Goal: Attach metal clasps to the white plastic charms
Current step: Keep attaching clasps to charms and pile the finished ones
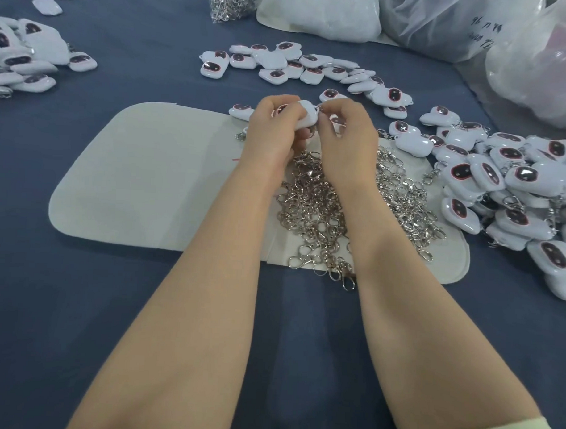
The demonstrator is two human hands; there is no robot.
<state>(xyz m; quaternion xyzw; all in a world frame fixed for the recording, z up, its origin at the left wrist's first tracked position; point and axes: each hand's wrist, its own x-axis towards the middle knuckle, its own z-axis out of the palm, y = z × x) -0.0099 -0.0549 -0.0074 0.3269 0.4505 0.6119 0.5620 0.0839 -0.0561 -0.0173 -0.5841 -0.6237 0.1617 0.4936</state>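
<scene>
**A:** Where's the charm?

**B:** The charm [306,114] is held up over the far edge of the mat [142,177], between both hands. The left hand [271,130] has its fingers curled round it.

**A:** And the right hand?

**B:** The right hand [345,133] pinches a clasp [320,109] at the charm's right end, fingertips pressed together. I can't tell whether it's hooked on.

**A:** Other clasps?

**B:** A heap [320,209] lies on the mat's right half, under both forearms. A few reach past its near edge onto the blue worktop [111,304].

**A:** More charms?

**B:** 3 lots on the worktop. There is a row [299,67] beyond the hands and a pile [507,177] at the right edge with clasps showing in it. Another lot [21,57] is at the left edge. Bags [458,24] fill the far right corner.
</scene>
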